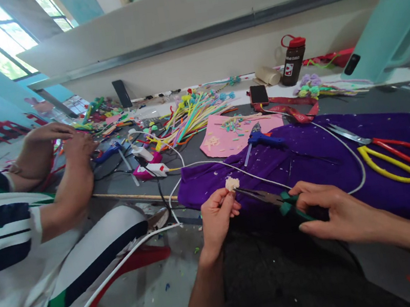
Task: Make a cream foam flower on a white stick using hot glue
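Observation:
My left hand (220, 218) pinches a small cream-coloured fuzzy flower (232, 184) between thumb and fingers. In my right hand (328, 209) are long-nose pliers (264, 196) with dark green handles. Their thin tips reach the underside of the flower beside my left fingertips; whether the jaws grip it I cannot tell. Both hands are above my dark lap at the near edge of a purple cloth (307, 158). A blue glue gun (265, 139) lies on the cloth just beyond, and scissors (372, 140) with red and yellow handles rest to the right.
A pink sheet (218, 141) holds small cut pieces. Behind it lies a heap of coloured pipe cleaners (187, 117). A power strip (151, 171) and white cable (241, 171) are left of the cloth. A bottle (293, 61) stands behind. A co-worker's arms (65, 188) are at left.

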### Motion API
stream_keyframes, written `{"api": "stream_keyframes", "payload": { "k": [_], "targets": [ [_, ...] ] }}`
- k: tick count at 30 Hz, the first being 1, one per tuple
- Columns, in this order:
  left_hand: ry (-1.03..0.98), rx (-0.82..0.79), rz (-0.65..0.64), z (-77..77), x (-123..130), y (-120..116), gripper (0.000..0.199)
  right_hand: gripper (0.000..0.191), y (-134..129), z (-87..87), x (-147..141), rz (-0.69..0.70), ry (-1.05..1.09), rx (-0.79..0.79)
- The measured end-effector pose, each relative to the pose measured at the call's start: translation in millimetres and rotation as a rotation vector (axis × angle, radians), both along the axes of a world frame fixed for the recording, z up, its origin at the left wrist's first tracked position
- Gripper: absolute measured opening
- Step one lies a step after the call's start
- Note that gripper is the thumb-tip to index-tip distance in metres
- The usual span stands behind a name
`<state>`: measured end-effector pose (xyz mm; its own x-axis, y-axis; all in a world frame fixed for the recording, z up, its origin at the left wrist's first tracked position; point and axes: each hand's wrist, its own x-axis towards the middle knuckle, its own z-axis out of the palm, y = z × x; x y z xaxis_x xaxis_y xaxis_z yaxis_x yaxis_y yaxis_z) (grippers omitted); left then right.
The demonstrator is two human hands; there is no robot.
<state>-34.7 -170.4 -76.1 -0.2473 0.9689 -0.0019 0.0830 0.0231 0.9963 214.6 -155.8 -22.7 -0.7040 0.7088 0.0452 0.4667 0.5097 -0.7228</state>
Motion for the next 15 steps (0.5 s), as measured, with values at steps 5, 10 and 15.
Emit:
{"api": "stream_keyframes", "payload": {
  "k": [5, 10, 15],
  "targets": [
    [-0.019, -0.002, 0.005, 0.6, 0.2, 0.2, 0.021, 0.009, -1.2, -0.7, 0.0, 0.003, -0.012, -0.026],
    [-0.025, 0.026, 0.01, 0.3, 0.3, 0.8, 0.021, 0.008, -0.7, -3.1, 0.0, -0.003, 0.028, -0.144],
    [-0.041, 0.064, 0.055, -2.2, 1.8, 0.7, 0.022, 0.01, -0.3, -3.3, 0.6, 0.003, 0.084, -0.254]
  ]
}}
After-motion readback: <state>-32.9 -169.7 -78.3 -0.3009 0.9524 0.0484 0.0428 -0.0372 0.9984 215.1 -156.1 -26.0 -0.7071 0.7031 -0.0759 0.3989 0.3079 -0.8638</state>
